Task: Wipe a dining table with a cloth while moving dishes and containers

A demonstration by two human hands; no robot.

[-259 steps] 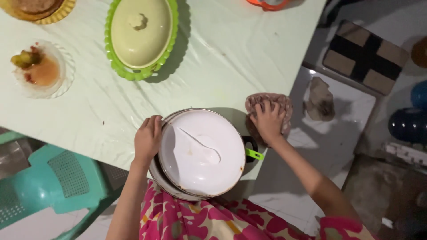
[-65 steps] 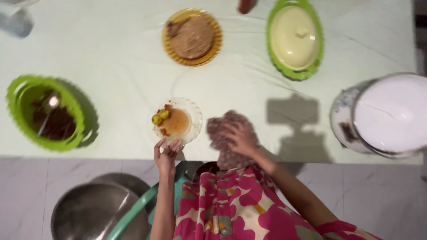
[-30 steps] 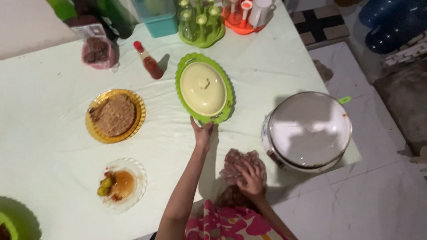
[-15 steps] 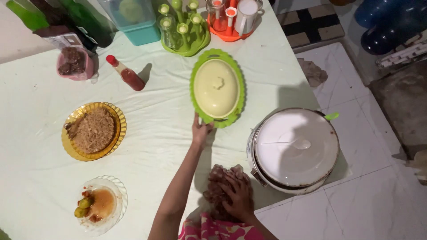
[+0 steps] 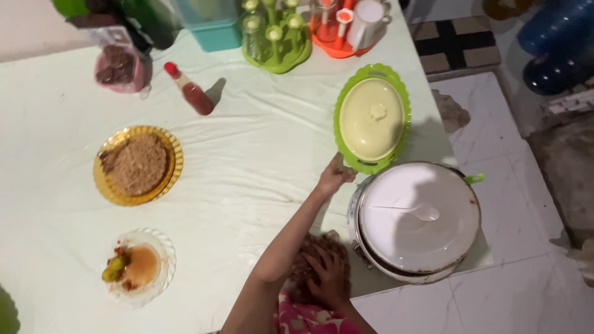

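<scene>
Reaching across the counter (image 5: 260, 154), the left hand (image 5: 334, 178) pinches the near rim of the green oval dish (image 5: 371, 120), which has a cream lid and sits toward the far right, just beside the big white pot (image 5: 417, 222). The grip looks clenched on that rim, fingers under and thumb over, though the fingertips are partly hidden. The right hand (image 5: 328, 279) lies flat on a brownish cloth (image 5: 312, 263) at the near edge, fingers spread and pressing it down, so that grip is closed on nothing.

Moving the dish well would, I judge, call for keeping it level and low so the lid stays seated, with the pull coming straight along the rim.

Room is tight on the right: the dish nearly touches the pot, and the counter's right edge is close behind both. Far of it stand a green cup rack (image 5: 275, 37) and an orange tray (image 5: 346, 28). The open stretch lies left, between the dish and the amber plate (image 5: 138, 166), with a red sauce bottle (image 5: 190, 91) far-left and a clear saucer (image 5: 139, 267) near-left.
</scene>
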